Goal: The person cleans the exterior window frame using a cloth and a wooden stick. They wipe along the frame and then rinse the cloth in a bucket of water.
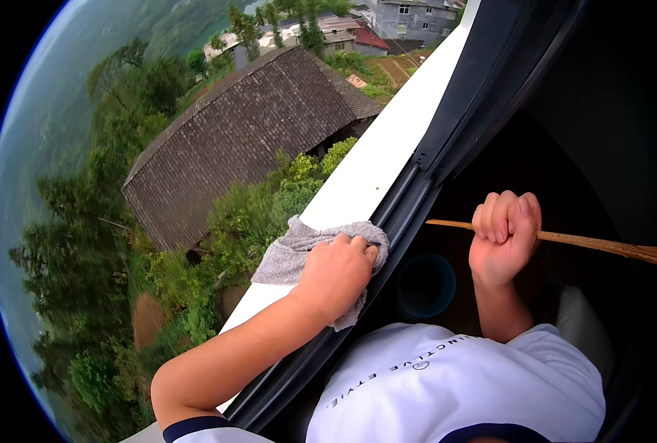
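Observation:
My left hand point(337, 274) presses a grey terry cloth point(287, 255), bunched under its fingers, onto the white outer window sill point(400, 138) and over the dark metal sliding-window track point(397, 202). Part of the cloth hangs over the inner edge of the track. To the right, inside the room, my right hand point(505, 235) is raised and closed around a thin wooden stick point(600, 243). The stick lies roughly crosswise, its narrow end pointing toward the window and its wider end to the right. The stick touches neither cloth nor frame.
A dark window sash frame point(467, 94) rises beyond the track. Below, in the dark room, stands a round blue-rimmed bucket point(427, 285), with a pale object point(580, 321) beside my right arm. Outside, far below the sill, are a tiled roof point(240, 133), trees and houses.

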Available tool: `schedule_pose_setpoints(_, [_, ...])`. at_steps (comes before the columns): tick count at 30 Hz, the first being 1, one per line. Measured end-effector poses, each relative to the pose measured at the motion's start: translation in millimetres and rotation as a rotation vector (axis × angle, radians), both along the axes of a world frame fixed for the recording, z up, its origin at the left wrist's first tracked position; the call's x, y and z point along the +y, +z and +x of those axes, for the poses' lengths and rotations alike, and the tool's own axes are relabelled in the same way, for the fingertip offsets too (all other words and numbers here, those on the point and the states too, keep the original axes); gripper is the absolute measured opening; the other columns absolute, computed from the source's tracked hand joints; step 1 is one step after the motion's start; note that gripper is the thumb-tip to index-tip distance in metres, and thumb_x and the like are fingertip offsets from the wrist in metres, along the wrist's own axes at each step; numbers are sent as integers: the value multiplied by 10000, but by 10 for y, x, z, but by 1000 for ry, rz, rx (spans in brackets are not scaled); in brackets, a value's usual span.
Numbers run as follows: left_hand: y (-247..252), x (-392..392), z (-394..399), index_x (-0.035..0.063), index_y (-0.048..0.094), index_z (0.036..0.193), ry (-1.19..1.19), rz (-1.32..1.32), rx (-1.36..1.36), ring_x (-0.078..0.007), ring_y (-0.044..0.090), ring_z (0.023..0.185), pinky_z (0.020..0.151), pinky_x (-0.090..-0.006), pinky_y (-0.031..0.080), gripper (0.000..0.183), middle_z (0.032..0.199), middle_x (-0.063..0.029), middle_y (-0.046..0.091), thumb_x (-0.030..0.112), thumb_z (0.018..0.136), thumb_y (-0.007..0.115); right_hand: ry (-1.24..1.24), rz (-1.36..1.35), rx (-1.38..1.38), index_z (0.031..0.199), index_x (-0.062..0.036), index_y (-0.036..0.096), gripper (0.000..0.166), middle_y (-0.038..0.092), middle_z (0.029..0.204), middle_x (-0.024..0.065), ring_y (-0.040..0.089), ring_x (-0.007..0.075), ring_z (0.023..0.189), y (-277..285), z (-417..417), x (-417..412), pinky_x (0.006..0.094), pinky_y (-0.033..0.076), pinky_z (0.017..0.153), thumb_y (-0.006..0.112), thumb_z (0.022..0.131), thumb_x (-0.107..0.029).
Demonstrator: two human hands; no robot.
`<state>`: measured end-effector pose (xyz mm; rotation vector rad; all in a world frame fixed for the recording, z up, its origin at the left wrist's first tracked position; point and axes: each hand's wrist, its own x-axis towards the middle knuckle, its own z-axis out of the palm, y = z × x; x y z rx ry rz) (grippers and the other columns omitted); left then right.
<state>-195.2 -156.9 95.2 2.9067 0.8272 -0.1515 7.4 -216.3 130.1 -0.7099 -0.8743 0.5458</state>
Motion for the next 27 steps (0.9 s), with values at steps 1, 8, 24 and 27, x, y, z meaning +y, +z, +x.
schedule_pose_setpoints(1, [-35,86,163,139,591,1120,11,-6,0,-226,560,874,690,-345,491,405,899,-47,556,76,720,587,13,27,-4,627,-116,325,323,326,488,-18,268,71,427,-26,30,-11,220,233,403,424,929,-174])
schedule_pose_setpoints(8, [-224,548,794,122,610,1109,69,15,-235,-290,544,924,757,-373,490,411,921,-101,559,57,704,600,92,173,-120,688,-99,360,314,378,589,6,329,93,525,-111,194,81,239,297,482,487,930,-255])
schedule_pose_setpoints(24, [224,-353,185,79,558,1168,483,-313,-439,-316,554,699,639,-416,445,461,764,-143,553,200,739,674,322,136,141,606,-102,298,360,307,506,-21,275,64,448,52,-88,171,225,230,420,453,930,-115])
schedule_pose_setpoints(27, [307,-499,209,24,550,1140,321,-144,-355,-287,538,791,719,-405,437,479,810,-125,560,219,724,685,337,102,54,591,-102,304,374,306,494,-12,255,79,441,-5,-190,252,246,222,419,447,924,-194])
